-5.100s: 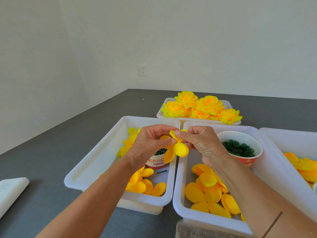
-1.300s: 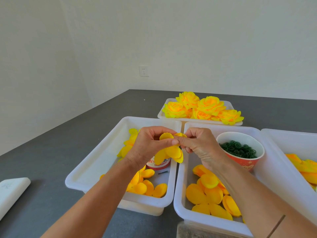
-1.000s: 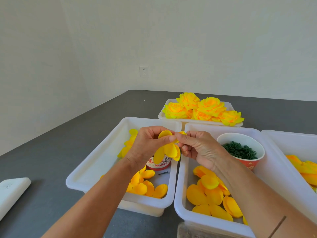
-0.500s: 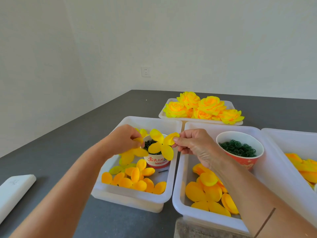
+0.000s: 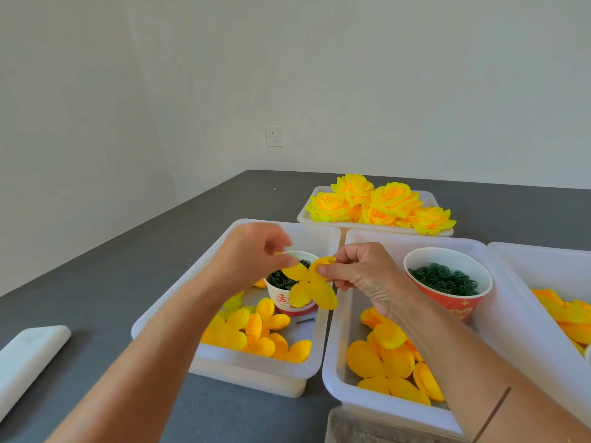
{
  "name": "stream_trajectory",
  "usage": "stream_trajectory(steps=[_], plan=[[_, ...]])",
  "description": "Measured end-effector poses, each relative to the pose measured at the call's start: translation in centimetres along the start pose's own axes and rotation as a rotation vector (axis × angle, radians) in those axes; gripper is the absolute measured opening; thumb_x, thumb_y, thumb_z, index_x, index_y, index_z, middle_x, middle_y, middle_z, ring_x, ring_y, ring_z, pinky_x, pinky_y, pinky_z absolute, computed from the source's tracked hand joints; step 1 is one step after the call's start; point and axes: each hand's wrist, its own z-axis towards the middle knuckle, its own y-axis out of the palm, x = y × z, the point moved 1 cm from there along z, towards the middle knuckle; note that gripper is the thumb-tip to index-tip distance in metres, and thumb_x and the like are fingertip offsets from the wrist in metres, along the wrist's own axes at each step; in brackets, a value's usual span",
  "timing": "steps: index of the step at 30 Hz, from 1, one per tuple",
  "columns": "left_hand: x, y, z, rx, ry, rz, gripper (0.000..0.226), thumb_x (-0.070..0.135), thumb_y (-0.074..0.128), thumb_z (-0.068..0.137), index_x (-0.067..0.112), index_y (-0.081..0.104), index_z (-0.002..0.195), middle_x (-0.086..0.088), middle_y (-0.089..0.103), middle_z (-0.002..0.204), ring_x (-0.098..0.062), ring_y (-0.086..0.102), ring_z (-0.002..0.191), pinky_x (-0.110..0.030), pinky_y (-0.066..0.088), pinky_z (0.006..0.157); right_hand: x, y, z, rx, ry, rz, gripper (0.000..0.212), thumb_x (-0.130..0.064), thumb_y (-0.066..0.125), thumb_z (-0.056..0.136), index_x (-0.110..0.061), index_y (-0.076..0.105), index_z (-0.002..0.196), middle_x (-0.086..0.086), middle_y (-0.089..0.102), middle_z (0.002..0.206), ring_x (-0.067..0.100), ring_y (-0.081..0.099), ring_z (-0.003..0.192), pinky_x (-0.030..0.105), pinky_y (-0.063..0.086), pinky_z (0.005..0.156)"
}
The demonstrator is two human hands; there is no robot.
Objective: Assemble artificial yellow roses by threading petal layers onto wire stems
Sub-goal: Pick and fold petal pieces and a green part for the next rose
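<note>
Matt yellow cloth-like petal layer [image 5: 311, 287]. Smooth white plastic bins [image 5: 224, 353], faintly glossy. Paper cups: white [image 5: 289, 306], red [image 5: 454, 306]. Dark green plastic-looking rings [image 5: 443, 279]. Matt grey table [image 5: 96, 282]. Cloth-like roses [image 5: 380, 204]. Matt white wall [image 5: 351, 75].

Left hand [image 5: 252, 254], right hand [image 5: 361, 273]: fingertips pinched.

A wall socket [image 5: 274, 136] and a white foam block [image 5: 25, 356] at left.
</note>
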Motion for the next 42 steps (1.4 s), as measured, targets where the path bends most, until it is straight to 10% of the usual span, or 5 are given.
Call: stream_trajectory(steps=[14,33,42], plan=[[0.7,3.8,0.5,-0.170,-0.157,-1.202,0.009,0.015,0.067,0.071,0.015,0.075,0.075,-0.007,0.073,0.078,-0.017,0.069,0.069,-0.026,0.055,0.063,-0.2,-0.5,0.2,-0.079,0.111,0.328,0.007,-0.006,0.067,0.079,-0.012,0.068,0.076,-0.002,0.067,0.058,0.004,0.058,0.048,0.016,0.051,0.050],[0.9,5.5,0.1,0.192,0.074,-0.522,0.012,0.012,0.078,0.072,0.016,0.069,0.077,-0.001,0.066,0.082,-0.005,0.055,0.066,-0.021,0.044,0.058,0.1,-0.4,0.3,0.066,0.064,0.109,0.012,-0.011,0.069,0.082,-0.006,0.068,0.071,0.001,0.067,0.059,0.005,0.057,0.049,0.015,0.048,0.051],[0.3,5.5,0.2,0.085,-0.029,-0.693,0.005,0.019,0.075,0.072,0.017,0.071,0.075,0.007,0.068,0.082,-0.004,0.061,0.074,-0.020,0.049,0.068,-0.1,-0.4,0.1,-0.078,-0.033,-0.013,0.013,-0.007,0.062,0.087,-0.010,0.071,0.078,-0.005,0.068,0.060,0.001,0.059,0.056,0.015,0.050,0.058]])
